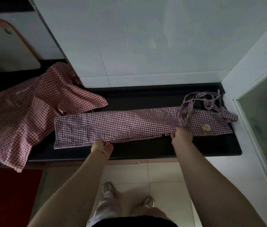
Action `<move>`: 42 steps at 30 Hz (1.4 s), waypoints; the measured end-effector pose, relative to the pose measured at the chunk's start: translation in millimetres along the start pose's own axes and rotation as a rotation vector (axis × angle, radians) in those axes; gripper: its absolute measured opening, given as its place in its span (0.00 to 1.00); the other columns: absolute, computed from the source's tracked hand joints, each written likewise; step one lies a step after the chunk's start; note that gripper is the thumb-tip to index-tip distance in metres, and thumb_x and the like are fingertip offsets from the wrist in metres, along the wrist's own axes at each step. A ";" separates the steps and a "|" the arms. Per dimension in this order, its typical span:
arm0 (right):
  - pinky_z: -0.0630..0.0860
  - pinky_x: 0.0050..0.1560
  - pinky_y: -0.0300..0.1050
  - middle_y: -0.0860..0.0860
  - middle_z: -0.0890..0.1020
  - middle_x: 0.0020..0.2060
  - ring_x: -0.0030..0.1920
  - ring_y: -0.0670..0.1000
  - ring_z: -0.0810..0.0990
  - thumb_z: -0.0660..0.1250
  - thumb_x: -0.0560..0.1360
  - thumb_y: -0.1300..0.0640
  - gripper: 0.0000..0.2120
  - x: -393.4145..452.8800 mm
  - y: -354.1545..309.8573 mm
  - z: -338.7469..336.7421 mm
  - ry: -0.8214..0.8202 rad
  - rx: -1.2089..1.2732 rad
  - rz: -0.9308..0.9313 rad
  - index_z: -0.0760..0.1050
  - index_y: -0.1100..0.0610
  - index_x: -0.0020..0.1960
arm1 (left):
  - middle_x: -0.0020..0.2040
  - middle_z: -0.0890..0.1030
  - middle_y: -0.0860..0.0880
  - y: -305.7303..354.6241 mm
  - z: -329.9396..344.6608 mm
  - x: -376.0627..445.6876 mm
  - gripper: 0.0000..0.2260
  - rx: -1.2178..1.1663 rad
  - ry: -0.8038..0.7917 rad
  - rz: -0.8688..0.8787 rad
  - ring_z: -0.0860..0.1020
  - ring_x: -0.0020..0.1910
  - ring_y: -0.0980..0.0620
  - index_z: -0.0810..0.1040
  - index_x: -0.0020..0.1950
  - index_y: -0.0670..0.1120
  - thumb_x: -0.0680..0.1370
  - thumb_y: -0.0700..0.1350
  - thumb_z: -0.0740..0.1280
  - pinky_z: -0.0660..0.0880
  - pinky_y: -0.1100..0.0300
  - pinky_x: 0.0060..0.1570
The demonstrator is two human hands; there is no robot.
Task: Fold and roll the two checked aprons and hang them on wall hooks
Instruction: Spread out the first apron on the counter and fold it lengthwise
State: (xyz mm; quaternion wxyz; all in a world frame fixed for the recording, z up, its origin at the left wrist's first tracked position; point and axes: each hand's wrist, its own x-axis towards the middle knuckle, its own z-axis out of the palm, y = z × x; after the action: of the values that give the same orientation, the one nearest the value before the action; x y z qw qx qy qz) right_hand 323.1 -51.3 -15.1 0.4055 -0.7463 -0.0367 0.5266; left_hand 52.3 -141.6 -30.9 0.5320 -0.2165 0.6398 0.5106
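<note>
A purple checked apron (121, 125) lies folded into a long narrow strip across the black counter (211, 148), its straps (208, 104) bunched at the right end beside a daisy patch. My left hand (102, 147) pinches the strip's near edge around its middle. My right hand (182, 134) grips the near edge further right, close to the straps. A red checked apron (31, 112) lies crumpled and unfolded on the counter's left part, one corner hanging over the front edge.
A white tiled wall (145, 46) rises behind the counter. A white cutting board (6, 46) with an orange rim leans at the back left. A glass door frame (260, 112) bounds the right side. A red mat (6, 194) covers the floor at lower left.
</note>
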 end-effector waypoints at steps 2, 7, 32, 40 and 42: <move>0.79 0.49 0.46 0.56 0.79 0.50 0.43 0.52 0.79 0.67 0.77 0.58 0.07 -12.7 5.5 4.0 0.015 0.078 -0.009 0.76 0.60 0.52 | 0.62 0.77 0.41 9.8 -4.6 -0.5 0.18 -0.045 -0.011 -0.036 0.78 0.59 0.46 0.70 0.70 0.38 0.82 0.42 0.60 0.76 0.56 0.49; 0.77 0.58 0.55 0.64 0.76 0.63 0.51 0.60 0.81 0.61 0.79 0.56 0.20 -56.0 40.0 34.1 0.013 -0.064 0.044 0.71 0.65 0.67 | 0.37 0.77 0.48 39.1 -22.5 4.4 0.17 -0.205 0.015 -0.048 0.75 0.32 0.55 0.72 0.70 0.42 0.81 0.42 0.62 0.75 0.64 0.27; 0.76 0.59 0.52 0.58 0.79 0.57 0.53 0.56 0.78 0.68 0.75 0.65 0.17 -108.3 107.6 125.6 -0.144 0.018 0.192 0.72 0.60 0.64 | 0.54 0.79 0.44 103.5 -78.3 37.2 0.13 0.384 0.095 0.142 0.75 0.43 0.50 0.75 0.62 0.41 0.80 0.44 0.65 0.75 0.55 0.44; 0.77 0.50 0.50 0.58 0.80 0.48 0.43 0.53 0.79 0.66 0.75 0.68 0.06 -94.9 113.1 119.4 -0.154 -0.271 0.139 0.71 0.60 0.45 | 0.45 0.75 0.42 101.2 -73.2 33.0 0.11 0.737 0.211 0.236 0.73 0.36 0.47 0.74 0.54 0.37 0.83 0.44 0.59 0.74 0.52 0.45; 0.77 0.45 0.49 0.58 0.80 0.48 0.41 0.53 0.79 0.67 0.75 0.66 0.04 -94.3 113.1 120.1 -0.116 -0.325 0.127 0.72 0.61 0.47 | 0.44 0.78 0.43 100.3 -75.9 31.9 0.14 0.792 0.229 0.256 0.75 0.36 0.47 0.75 0.52 0.35 0.82 0.46 0.59 0.76 0.53 0.41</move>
State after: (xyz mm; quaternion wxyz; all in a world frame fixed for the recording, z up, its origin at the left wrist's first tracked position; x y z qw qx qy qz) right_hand 141.3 -104.3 -30.5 0.2427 -0.7710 -0.0972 0.5807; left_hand -75.6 -161.6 -23.9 0.4322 0.0302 0.8630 0.2601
